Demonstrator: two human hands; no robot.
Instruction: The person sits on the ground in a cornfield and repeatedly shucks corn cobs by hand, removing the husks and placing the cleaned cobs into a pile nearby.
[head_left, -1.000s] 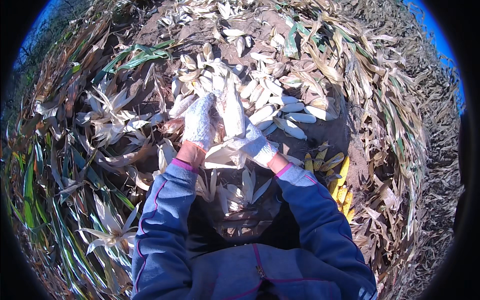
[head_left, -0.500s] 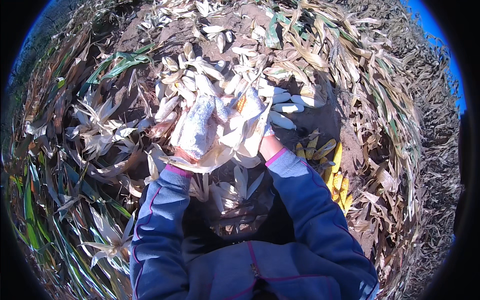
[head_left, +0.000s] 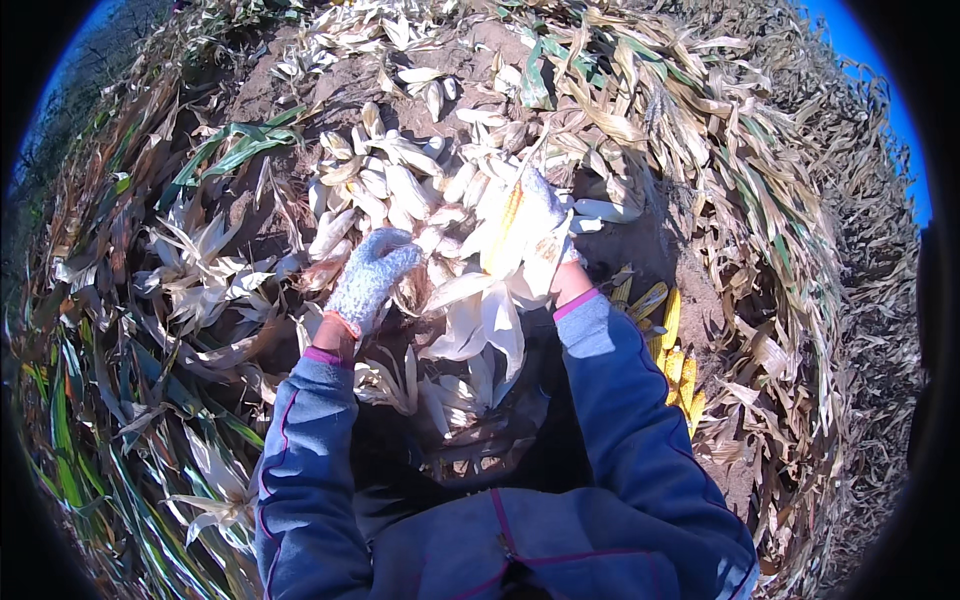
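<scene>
My right hand [head_left: 543, 208], in a pale knitted glove, grips a partly husked ear of corn [head_left: 511, 212]. Yellow kernels show along its upper part, while pale husk leaves [head_left: 480, 322] hang loose below it. My left hand [head_left: 368, 280], gloved the same way, is apart from the ear on its left side. Its fingers are loosely curved, with a gap by the thumb, and I see nothing held in them. Under and beyond both hands lies a heap of corn ears in whitish husks [head_left: 405, 190].
Bare yellow ears [head_left: 680, 375] lie in a pile beside my right forearm. Dry stalks and leaves [head_left: 770, 220] bank up on the right, and greener leaves [head_left: 75, 420] on the left. Loose husks [head_left: 465, 395] lie between my legs. More husked-over ears [head_left: 432, 95] rest on soil farther off.
My left hand has moved off the ear, to the left. The ear in my right hand has shifted slightly right, with more yellow kernels showing and husk leaves hanging down.
</scene>
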